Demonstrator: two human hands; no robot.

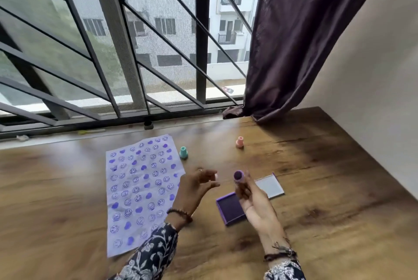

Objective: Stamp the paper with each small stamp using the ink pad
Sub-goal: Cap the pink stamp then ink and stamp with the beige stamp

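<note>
A white paper [140,191] covered with purple smiley and heart prints lies on the wooden table, left of my hands. My right hand [255,205] is raised above the open purple ink pad [229,210] and holds a purple stamp [238,176] with its inked face turned up toward me. My left hand [194,187] hovers beside it, fingers apart, holding nothing. A teal stamp [183,152] stands near the paper's right edge. A pink stamp [239,142] stands farther back.
The ink pad's lid [270,185] lies open behind the pad. A dark curtain [294,42] hangs at the table's back right, beside a white wall [373,76]. A barred window [135,42] runs along the table's far edge. Wooden table [328,200] surface extends to the right.
</note>
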